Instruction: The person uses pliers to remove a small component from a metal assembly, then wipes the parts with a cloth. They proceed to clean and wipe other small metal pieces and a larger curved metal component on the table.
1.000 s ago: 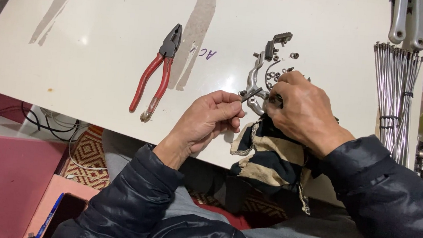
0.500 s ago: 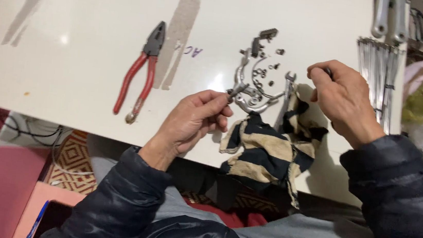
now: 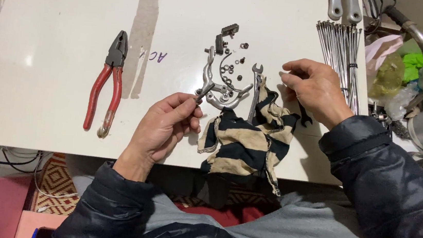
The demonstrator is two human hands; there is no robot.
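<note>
Silver brake caliper (image 3: pixel 214 83), left-hand (image 3: pixel 165 127) pinched, points up the table.

head view: single camera, worn on the person's head | faces steeply down over lap and near edge of white table (image 3: pixel 52 5) | close, within arm's reach of tabletop | far table edge cropped | no second view to overlap

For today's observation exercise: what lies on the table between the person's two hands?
In the head view, between the left hand and the right hand lie a silver wrench, loose nuts and the striped cloth.
</note>
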